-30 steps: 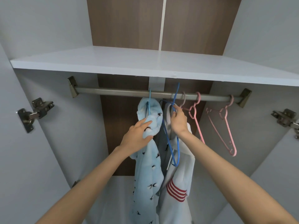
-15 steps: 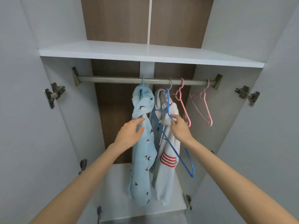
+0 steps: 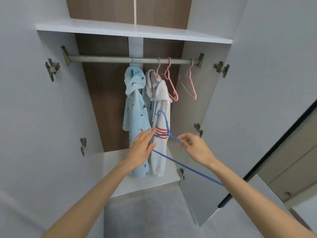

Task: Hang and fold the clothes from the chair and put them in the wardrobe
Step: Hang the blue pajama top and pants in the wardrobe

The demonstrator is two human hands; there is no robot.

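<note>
Because your right grip (image 3: 197, 149) pinches the blue hanger (image 3: 188, 168) w/ fingertips only, near its neck at frame centre, the long bar may swing or slip. The hook lies over the white hoodie (image 3: 161, 103) and could snag fabric or drawstring, so keep it clear. Left grip (image 3: 142, 148): fingers straight, holding nothing, in front of the lt-blue bird-print garment (image 3: 135, 107). Both garments hang from the rail (image 3: 103, 58), upper centre. Hanger: thin, bare.
</note>
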